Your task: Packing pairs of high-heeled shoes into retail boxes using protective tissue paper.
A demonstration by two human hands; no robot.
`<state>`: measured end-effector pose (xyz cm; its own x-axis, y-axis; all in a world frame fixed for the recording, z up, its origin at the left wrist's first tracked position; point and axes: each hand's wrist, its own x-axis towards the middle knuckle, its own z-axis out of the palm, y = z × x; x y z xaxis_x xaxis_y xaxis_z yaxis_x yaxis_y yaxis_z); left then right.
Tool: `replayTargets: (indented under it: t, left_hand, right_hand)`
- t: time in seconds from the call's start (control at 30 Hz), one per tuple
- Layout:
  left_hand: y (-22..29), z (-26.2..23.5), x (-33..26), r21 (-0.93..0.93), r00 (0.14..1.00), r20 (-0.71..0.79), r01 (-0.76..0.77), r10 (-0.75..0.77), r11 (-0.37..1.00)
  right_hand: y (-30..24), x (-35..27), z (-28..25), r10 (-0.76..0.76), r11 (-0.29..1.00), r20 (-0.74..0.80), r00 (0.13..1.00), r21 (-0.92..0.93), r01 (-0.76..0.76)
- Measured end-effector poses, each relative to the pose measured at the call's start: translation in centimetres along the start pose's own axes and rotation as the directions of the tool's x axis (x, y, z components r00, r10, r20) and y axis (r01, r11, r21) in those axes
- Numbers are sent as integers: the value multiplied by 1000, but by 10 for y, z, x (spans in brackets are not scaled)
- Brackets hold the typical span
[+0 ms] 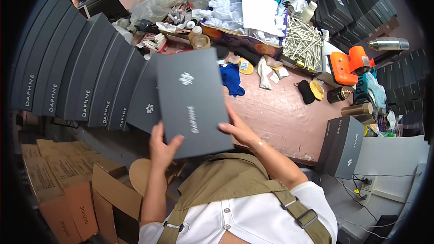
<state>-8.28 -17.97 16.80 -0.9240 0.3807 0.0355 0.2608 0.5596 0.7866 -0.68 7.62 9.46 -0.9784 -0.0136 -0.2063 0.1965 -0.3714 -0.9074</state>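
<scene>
View from above the worker's head. The pink worktable [280, 113] fills the centre, cluttered along its far edge. At 9 to 10 o'clock a fanned row of dark grey boxes [86, 72] leans in overlapping order, long sides running roughly toward 12. Brown cartons [58, 185] stand at 8 o'clock. The flat dark grey box [192, 101] (the item in hand) is held at centre above the table's near edge, face up, its long axis running from about 11 to 5 o'clock, tilted slightly. A smaller upright grey box [343, 147] stands at 4 o'clock; an orange tape dispenser [350, 65] lies at 2 o'clock. The left hand [162, 147] grips the box's near left corner, thumb on top. The right hand [239, 129] presses its right edge, fingers curled beneath.
</scene>
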Motion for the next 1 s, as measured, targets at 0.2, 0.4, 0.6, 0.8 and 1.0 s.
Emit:
replayTargets:
  t: [0.2, 0.4, 0.6, 0.8, 1.0]
  left_hand:
    - [-16, 174, -36, -486, 817, 537, 503, -210, 715]
    - [2, 244, 13, -424, 458, 831, 889, -316, 174]
    - [20, 227, 18, -522, 619, 741, 775, -260, 355]
    - [-55, 146, 32, -677, 757, 641, 636, -128, 369]
    - [-53, 108, 51, 141, 994, 88, -82, 70, 987]
  right_hand:
    - [43, -130, -111, 218, 973, -390, 895, 12, -232]
    - [57, -151, -184, 510, 855, -503, 698, 207, -476]
    - [-2, -146, -148, 198, 924, -522, 829, 381, 19]
    - [-11, -89, -36, 330, 928, 120, 936, -221, -299]
    - [33, -98, -109, -406, 201, -484, 775, -875, -441]
